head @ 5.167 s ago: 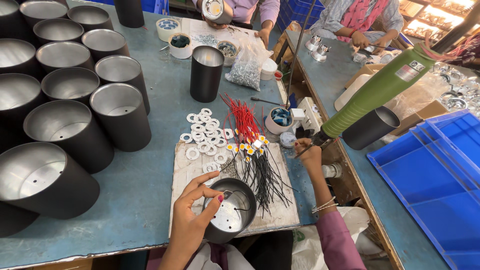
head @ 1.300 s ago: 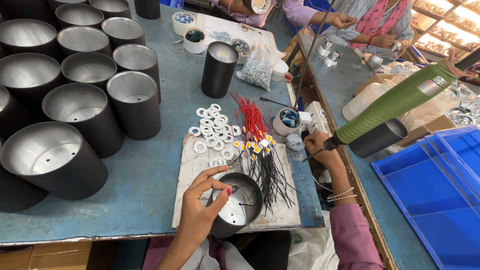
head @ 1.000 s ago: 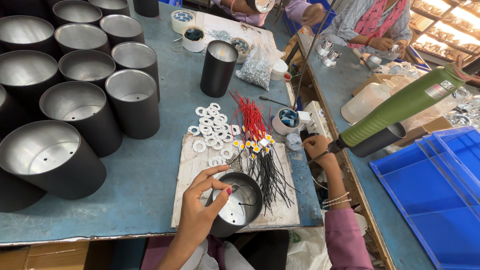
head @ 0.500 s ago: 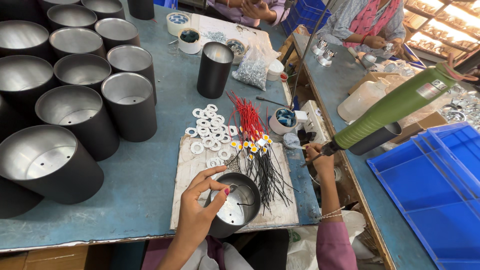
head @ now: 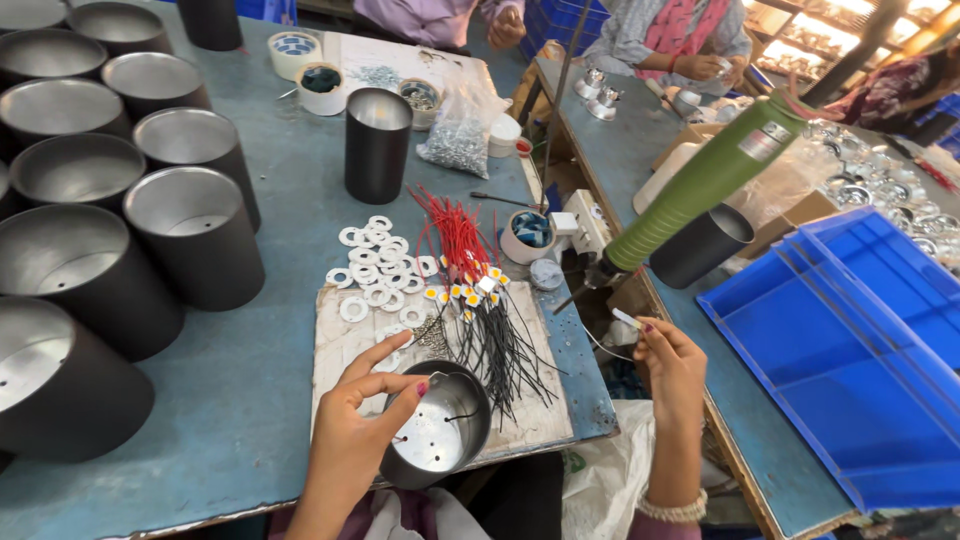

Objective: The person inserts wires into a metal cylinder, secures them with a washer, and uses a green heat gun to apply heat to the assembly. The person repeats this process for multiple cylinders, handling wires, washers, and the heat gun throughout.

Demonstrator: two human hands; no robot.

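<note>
Holding one black can [head: 440, 430], left hand [head: 355, 435]; right hand [head: 672, 362] pinches one small piece.

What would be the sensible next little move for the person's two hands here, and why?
Probably bring the right hand across to the black metal can. The left hand grips the can's rim, tilted open toward the person, with a thin wire lying inside. The right hand pinches a small pale piece out past the table edge, beneath the hanging green screwdriver.

— What sort of place is this?
— An assembly workshop: rows of black metal cylinders [head: 195, 235] on a worn blue surface [head: 290, 200], wire bundles [head: 480, 290], a hanging green power screwdriver [head: 700, 185], blue bins [head: 850, 340], other workers alongside
</note>
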